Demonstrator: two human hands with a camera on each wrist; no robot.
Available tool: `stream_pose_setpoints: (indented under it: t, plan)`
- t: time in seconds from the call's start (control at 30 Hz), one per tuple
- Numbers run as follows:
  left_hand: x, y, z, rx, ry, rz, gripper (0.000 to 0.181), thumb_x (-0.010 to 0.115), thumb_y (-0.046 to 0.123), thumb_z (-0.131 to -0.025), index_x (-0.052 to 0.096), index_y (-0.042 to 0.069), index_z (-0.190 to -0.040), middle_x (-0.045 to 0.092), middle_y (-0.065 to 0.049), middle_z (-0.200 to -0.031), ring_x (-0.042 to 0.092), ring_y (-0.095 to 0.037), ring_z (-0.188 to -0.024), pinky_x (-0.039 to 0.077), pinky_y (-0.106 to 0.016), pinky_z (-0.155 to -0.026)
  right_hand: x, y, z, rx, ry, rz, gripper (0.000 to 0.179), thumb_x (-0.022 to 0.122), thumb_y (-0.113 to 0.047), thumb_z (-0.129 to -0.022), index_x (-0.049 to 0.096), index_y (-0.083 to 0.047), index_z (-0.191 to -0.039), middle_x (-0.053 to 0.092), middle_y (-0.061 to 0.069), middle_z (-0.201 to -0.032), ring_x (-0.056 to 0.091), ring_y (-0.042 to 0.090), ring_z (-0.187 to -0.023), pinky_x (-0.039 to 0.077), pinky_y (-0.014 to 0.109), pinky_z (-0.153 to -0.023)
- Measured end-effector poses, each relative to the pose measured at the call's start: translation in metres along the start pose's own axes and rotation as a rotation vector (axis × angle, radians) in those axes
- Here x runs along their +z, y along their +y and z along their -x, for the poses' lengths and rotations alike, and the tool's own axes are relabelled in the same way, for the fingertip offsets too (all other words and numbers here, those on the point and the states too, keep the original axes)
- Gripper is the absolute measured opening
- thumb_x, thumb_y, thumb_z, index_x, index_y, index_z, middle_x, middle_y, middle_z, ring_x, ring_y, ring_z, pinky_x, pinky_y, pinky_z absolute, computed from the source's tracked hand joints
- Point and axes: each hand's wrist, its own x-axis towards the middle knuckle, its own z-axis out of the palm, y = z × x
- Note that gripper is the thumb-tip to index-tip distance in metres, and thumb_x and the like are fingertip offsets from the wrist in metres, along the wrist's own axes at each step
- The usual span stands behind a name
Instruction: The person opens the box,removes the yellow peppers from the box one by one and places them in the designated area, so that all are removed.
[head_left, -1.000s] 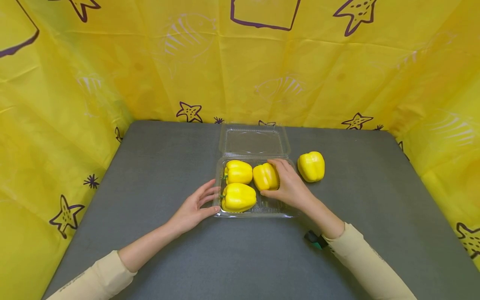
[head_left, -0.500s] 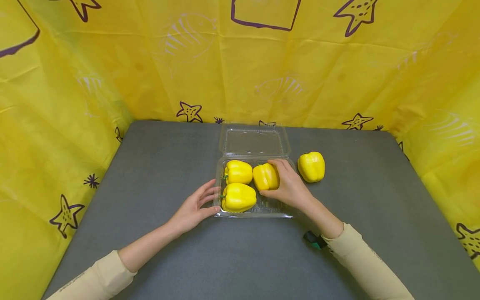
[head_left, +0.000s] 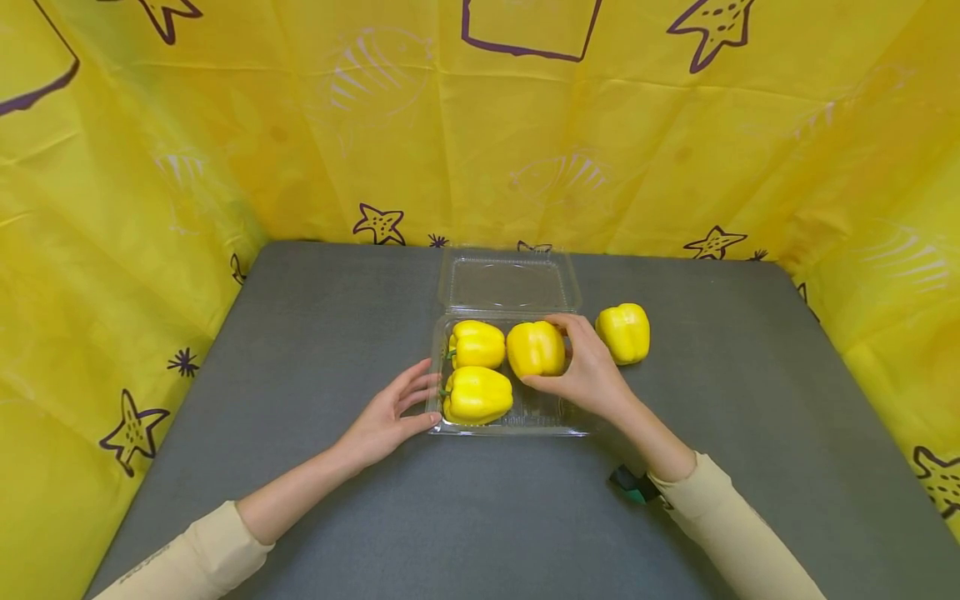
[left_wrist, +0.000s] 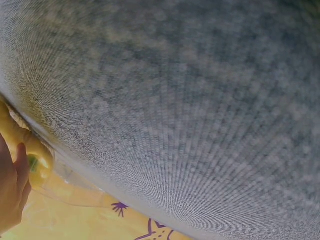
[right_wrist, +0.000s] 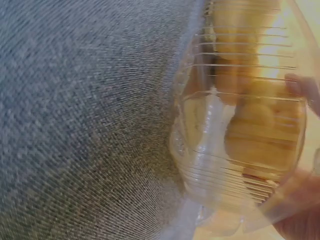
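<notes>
My right hand (head_left: 588,371) holds a yellow bell pepper (head_left: 536,348) between thumb and fingers, over the right part of a clear plastic clamshell box (head_left: 540,421). Two more yellow bell peppers lie in the box's left part, a rear one (head_left: 477,343) and a front one (head_left: 477,395), green stems facing left. Straight, spread fingers of my left hand (head_left: 386,414) touch the box's left side, the thumb at its front corner. Through the clear wall in the right wrist view, the held pepper (right_wrist: 265,127) shows blurred between finger and thumb.
Behind the box its clear lid (head_left: 510,283) lies folded back on the grey table (head_left: 480,517). Another yellow bell pepper (head_left: 624,333) rests on the table right of the box. A yellow patterned cloth (head_left: 480,125) encloses the back and sides.
The pepper in my right hand has risen a little and shifted slightly right; it looks larger and its side has turned. My left hand and the box have stayed still.
</notes>
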Motion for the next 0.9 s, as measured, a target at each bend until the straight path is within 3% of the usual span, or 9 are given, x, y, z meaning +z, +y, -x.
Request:
stream_pose_setpoints:
  t: [0.4,0.9]
  plan:
    - [0.000,0.000,0.000,0.003,0.000,-0.004,0.079,0.069,0.004,-0.089,0.023,0.003,-0.153,0.041,-0.021,-0.147,0.043,-0.035,-0.133,0.042,-0.044,-0.103,-0.018,-0.007,0.005,0.063,0.027,-0.074,0.087,0.092,-0.032,-0.065,0.046,-0.008,-0.135,0.049,0.007,-0.128,0.048,0.023,-0.111,0.054,0.042,-0.085]
    - [-0.001,0.001,0.001,0.011,-0.003,-0.014,0.077,0.068,0.005,-0.091,0.021,0.001,-0.153,0.040,-0.024,-0.147,0.043,-0.037,-0.133,0.041,-0.045,-0.104,-0.036,-0.004,0.007,0.080,0.096,-0.103,0.088,0.092,-0.030,-0.065,0.047,-0.008,-0.136,0.047,0.008,-0.133,0.047,0.025,-0.114,0.054,0.048,-0.084]
